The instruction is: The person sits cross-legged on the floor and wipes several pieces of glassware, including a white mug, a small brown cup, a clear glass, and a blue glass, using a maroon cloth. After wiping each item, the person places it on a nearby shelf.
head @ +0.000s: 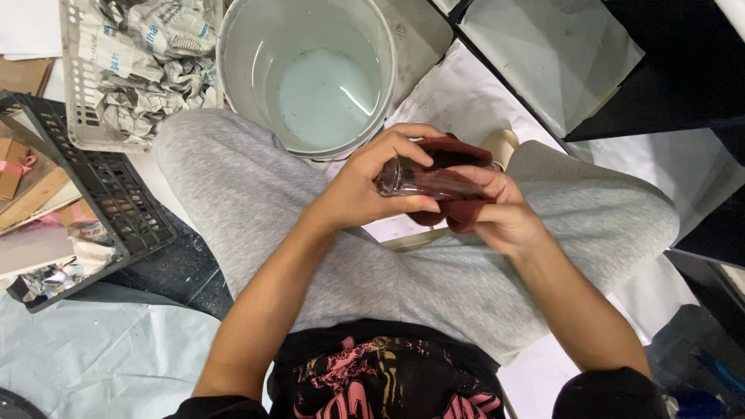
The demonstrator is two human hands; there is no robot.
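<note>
My left hand [365, 182] grips a clear drinking glass [423, 181] lying sideways over my lap, its base toward the left. My right hand [504, 213] holds a dark red cloth [458, 209] that is wrapped around and stuffed into the glass's open end. Both hands are above my grey trousers [256, 194], just in front of a white bucket [233, 46] with pale cloudy water at its bottom.
A white plastic basket [74, 93] full of crumpled newspaper stands at the top left. A black crate [116, 202] sits on the left with papers under it. White sheets cover the floor, and dark frames with panels lie at the top right.
</note>
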